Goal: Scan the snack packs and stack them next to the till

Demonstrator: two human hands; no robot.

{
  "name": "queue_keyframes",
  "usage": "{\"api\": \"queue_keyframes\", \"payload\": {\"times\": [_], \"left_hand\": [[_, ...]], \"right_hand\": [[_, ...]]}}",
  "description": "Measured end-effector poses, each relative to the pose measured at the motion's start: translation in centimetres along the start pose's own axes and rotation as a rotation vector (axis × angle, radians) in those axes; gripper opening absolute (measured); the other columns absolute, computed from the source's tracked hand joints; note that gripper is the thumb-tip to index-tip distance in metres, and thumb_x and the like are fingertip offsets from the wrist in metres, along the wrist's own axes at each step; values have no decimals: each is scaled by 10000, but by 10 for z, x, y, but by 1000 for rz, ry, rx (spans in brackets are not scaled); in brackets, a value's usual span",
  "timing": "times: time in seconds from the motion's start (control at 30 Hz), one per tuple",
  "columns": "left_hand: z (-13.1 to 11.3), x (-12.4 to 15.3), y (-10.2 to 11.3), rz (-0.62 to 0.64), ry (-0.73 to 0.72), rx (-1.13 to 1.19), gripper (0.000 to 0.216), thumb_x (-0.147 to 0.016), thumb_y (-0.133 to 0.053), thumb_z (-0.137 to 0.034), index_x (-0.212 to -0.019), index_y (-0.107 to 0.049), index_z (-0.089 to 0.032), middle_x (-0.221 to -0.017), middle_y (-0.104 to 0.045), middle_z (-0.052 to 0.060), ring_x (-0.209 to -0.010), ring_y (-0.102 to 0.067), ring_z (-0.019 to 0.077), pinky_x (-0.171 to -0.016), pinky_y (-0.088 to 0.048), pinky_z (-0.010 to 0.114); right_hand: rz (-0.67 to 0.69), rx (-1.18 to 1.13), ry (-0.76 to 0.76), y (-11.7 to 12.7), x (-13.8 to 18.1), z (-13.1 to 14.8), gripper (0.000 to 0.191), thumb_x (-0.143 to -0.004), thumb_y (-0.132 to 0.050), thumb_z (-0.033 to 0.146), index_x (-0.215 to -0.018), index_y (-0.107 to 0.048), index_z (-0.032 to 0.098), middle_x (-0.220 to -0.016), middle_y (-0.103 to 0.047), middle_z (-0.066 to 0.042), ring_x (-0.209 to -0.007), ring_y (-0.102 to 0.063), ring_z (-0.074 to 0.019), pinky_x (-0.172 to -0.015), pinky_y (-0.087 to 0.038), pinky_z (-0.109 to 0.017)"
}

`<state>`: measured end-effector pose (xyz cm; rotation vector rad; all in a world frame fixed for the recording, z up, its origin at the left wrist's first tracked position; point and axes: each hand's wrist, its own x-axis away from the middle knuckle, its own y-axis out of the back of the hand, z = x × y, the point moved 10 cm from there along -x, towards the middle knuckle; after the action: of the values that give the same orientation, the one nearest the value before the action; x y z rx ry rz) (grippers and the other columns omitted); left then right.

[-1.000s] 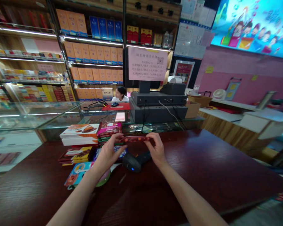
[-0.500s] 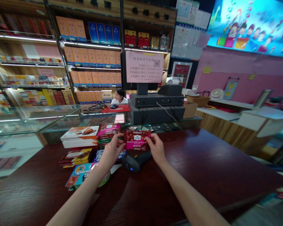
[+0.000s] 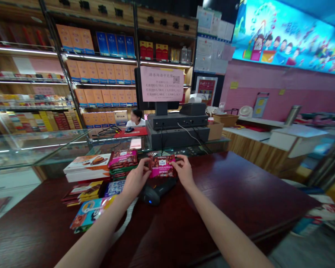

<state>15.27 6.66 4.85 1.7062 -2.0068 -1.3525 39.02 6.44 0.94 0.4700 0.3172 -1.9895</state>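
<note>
Both my hands hold a magenta chocolate bar [image 3: 163, 166] with hazelnut pictures, face toward me, above the dark wooden counter [image 3: 234, 197]. My left hand [image 3: 136, 180] pinches its left edge, my right hand [image 3: 182, 172] its right edge. Just below the bar lies a black barcode scanner [image 3: 153, 191] with a small blue light. A matching magenta bar [image 3: 123, 159] tops a stack to the left.
White and orange boxes [image 3: 86, 167], more chocolate bars [image 3: 83, 191] and a colourful packet [image 3: 91, 214] lie left of my hands. A cash register [image 3: 177, 128] with a pink notice stands behind on a glass case [image 3: 39, 147]. A seated person [image 3: 135, 118] is beyond it.
The bar was edge-on a second ago; I have turned its face toward me and keep holding it with both hands. My view has shifted slightly to the right.
</note>
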Motion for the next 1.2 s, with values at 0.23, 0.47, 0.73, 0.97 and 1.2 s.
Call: {"api": "queue_keyframes", "payload": {"times": [0.23,0.47,0.73,0.97,1.2], "left_hand": [[-17,-16,-28,93,-20,-65,168,-888,-571,-246,-1017,-679,-255,-940,-768,-1,-881,-716,189,-777,-502,269],[-38,-39,-60,143,-43,-28,225,-869,-569,-180,-1019,-727,-234,-1000,-776,14,-966,-715,199,-892,-509,290],[-63,-55,-113,268,-34,-79,308,-922,-508,-193,-1146,-718,-206,-1141,-757,55,-1071,-695,189,-953,-494,275],[-93,-49,-153,360,-62,-243,373,-898,-552,-293,-1243,-645,-184,-1222,-699,134,-1159,-631,298,-979,-475,442],[-105,-43,-181,399,-92,-352,444,-840,-603,-286,-1267,-597,-163,-1296,-639,148,-1209,-570,314,-1008,-445,450]], "right_hand": [[14,202,-9,24,-18,-18,247,-764,-654,452,-811,-634,210,-727,-687,-1,-683,-651,-189,-667,-480,-292],[8,285,-28,64,-31,-28,304,-765,-620,454,-851,-745,191,-827,-762,-42,-773,-683,-212,-765,-514,-334],[22,380,-52,109,-43,-38,360,-819,-594,474,-933,-790,195,-978,-796,-70,-953,-715,-257,-906,-519,-388],[120,530,-83,127,-49,-54,366,-828,-610,398,-1078,-771,185,-1084,-779,-76,-1014,-712,-243,-952,-517,-378],[229,848,-107,135,-47,-67,456,-764,-649,226,-1213,-723,253,-1226,-727,-59,-1104,-668,-243,-999,-471,-362]]}}
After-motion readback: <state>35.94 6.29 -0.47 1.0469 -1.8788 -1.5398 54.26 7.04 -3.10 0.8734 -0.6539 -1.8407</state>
